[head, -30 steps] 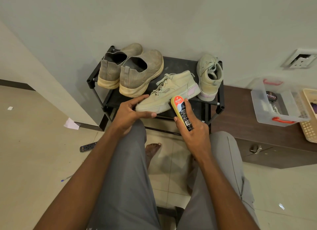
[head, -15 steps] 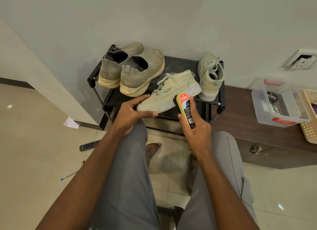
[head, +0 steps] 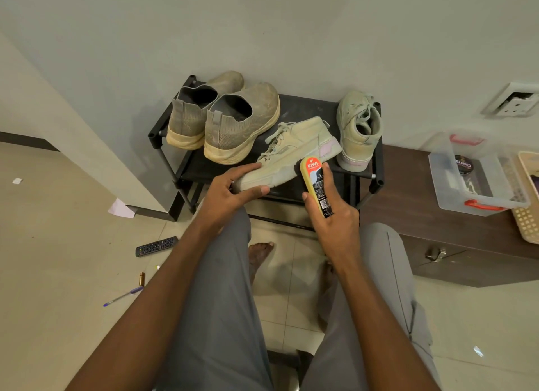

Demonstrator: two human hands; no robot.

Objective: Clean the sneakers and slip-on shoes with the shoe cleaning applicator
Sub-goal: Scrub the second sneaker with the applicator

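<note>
A pale green lace-up sneaker [head: 294, 151] lies across the front of the black shoe rack [head: 376, 169]. My left hand [head: 230, 192] grips its toe, thumb under the sole and fingers over the top. My right hand [head: 335, 218] holds the yellow shoe cleaning applicator [head: 316, 183], whose dark sponge end touches the sneaker's side near the heel. The second sneaker [head: 357, 128] stands at the rack's right end. Two grey knit slip-on shoes [head: 242, 122] sit at the rack's left, heels toward me.
A clear plastic box [head: 478, 198] with red clips and a polish tin stands on a dark wooden cabinet [head: 408, 210] at the right, beside a woven basket [head: 529, 224]. On the tile floor to the left lie a remote [head: 156, 246], a pen [head: 124, 296] and a paper scrap [head: 121, 208].
My right hand has slid the applicator rightward along the sneaker's side toward the heel. My left hand has kept its hold on the toe.
</note>
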